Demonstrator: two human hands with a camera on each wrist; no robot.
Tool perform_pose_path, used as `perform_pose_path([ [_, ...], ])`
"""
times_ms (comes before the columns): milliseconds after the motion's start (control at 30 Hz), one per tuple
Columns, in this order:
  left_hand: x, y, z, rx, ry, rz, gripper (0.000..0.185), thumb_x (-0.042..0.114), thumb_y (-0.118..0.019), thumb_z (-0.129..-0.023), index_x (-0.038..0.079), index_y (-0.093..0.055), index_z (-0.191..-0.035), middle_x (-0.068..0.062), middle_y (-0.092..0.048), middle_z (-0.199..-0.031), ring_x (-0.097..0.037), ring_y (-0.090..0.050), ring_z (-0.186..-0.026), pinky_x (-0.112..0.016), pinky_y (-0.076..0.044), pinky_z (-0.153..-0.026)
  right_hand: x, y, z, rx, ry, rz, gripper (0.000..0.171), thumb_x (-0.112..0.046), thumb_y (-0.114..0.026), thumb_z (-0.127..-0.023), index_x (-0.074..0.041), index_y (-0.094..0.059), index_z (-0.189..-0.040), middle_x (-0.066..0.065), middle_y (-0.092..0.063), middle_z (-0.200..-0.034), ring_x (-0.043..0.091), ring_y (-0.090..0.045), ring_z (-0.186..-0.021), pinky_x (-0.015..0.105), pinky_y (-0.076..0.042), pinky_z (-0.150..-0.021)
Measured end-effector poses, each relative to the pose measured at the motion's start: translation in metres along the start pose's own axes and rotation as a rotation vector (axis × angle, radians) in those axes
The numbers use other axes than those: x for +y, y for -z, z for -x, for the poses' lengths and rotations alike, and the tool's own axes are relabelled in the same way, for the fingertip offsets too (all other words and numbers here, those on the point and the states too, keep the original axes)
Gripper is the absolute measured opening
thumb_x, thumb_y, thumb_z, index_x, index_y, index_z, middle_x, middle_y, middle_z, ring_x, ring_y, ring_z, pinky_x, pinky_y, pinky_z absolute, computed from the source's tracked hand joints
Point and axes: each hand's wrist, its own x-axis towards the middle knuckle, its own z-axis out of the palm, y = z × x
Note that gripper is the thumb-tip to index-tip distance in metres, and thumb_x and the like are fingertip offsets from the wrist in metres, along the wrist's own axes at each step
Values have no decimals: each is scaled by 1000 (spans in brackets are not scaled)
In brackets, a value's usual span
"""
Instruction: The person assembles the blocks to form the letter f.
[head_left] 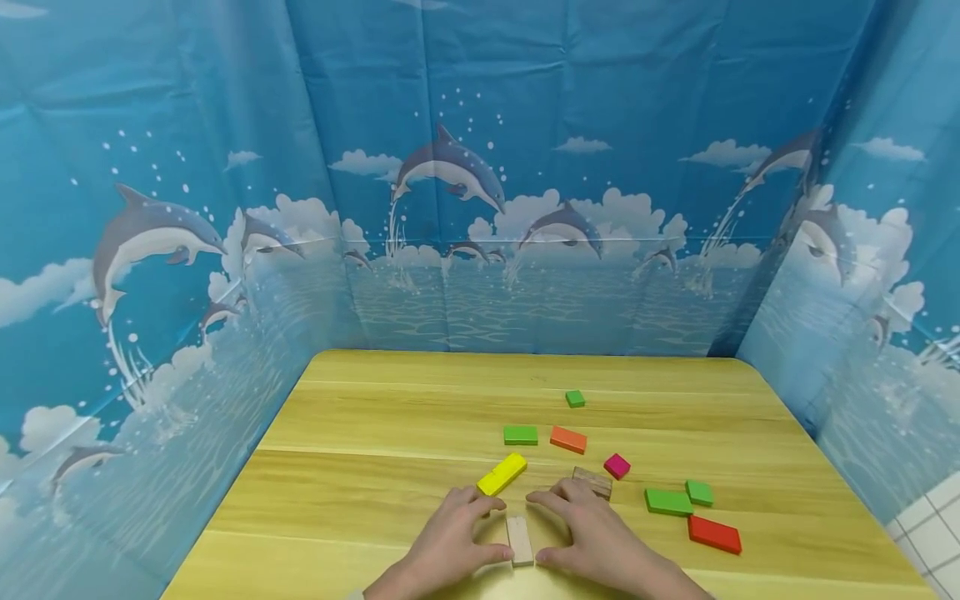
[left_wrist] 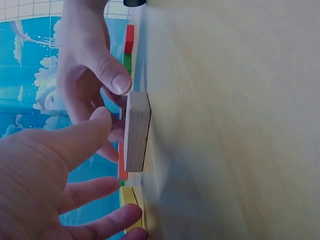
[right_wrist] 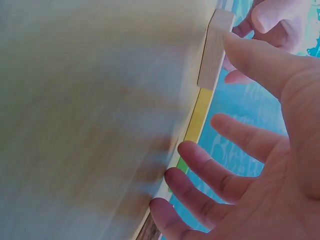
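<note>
A plain light wooden block [head_left: 519, 542] lies flat near the table's front edge, between my two hands. To its left is my left hand [head_left: 453, 542], thumb and fingers spread apart, thumb tip close to the block's side. On the other side my right hand [head_left: 592, 533] mirrors it, with its thumb beside the block; whether that thumb touches the wood I cannot tell. The left wrist view shows a gap between the left thumb [left_wrist: 90, 137] and the block [left_wrist: 137, 132]. Neither hand grips anything. Just beyond the left fingers lies a yellow block [head_left: 502, 474].
A brown wood-grained block [head_left: 593, 482] sits by the right fingers. Farther back are green [head_left: 521, 435], orange [head_left: 568, 440] and magenta [head_left: 617, 466] blocks. To the right lie more green blocks [head_left: 668, 502] and a red one [head_left: 714, 534]. Dolphin-print curtains [head_left: 450, 308] surround the wooden table [head_left: 337, 500].
</note>
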Motion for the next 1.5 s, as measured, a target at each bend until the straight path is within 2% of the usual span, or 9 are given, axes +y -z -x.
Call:
perform_pose_path([
  [300, 3, -3, -1, -51, 29, -6, 62, 66, -65, -62, 31, -61, -113, 15, -46, -101, -6, -37, -90, -22, -40, -70, -12, -1, -2, -42, 17, 3, 62, -66, -65, -66, -41, -53, -122, -14, -42, -98, 9, -39, -81, 27, -36, -65],
  [567, 4, -6, 0, -44, 8, -26, 59, 63, -68, -62, 30, -62, -111, 14, -45, -99, -6, -35, -86, -21, -36, -68, -18, -7, 0, -15, -3, 45, 60, -68, -64, -64, -39, -57, -115, -15, -42, -100, 9, -39, -85, 32, -37, -69],
  [933, 3, -8, 0, -32, -12, -40, 57, 64, -67, -63, 33, -61, -111, 15, -43, -99, -7, -35, -87, -21, -36, -68, -21, -7, 2, -52, -8, 47, 64, -68, -62, -66, -32, -56, -118, -11, -42, -104, 10, -41, -84, 35, -40, -69],
  [1100, 3, -6, 1, -36, -17, -9, 56, 64, -63, -67, 32, -60, -114, 14, -45, -101, -6, -36, -88, -21, -38, -69, -21, -2, 4, -54, -1, 19, 67, -66, -64, -66, -30, -54, -123, -10, -43, -104, 9, -42, -83, 33, -41, -68],
  [1300, 0, 8, -3, -14, -12, 72, 50, 53, -68, -72, 25, -62, -113, 10, -50, -100, -8, -47, -85, -20, -42, -64, -23, -1, 5, -40, 5, 37, 69, -67, -64, -66, -30, -54, -124, -10, -44, -103, 9, -42, -82, 33, -40, -67],
  [1500, -14, 33, -20, -24, -48, 39, 50, 45, -72, -73, 25, -61, -117, 7, -52, -102, -14, -50, -87, -24, -43, -67, -24, -2, 4, -63, -11, 53, 70, -69, -61, -66, -31, -54, -123, -10, -43, -105, 10, -43, -85, 36, -41, -69],
])
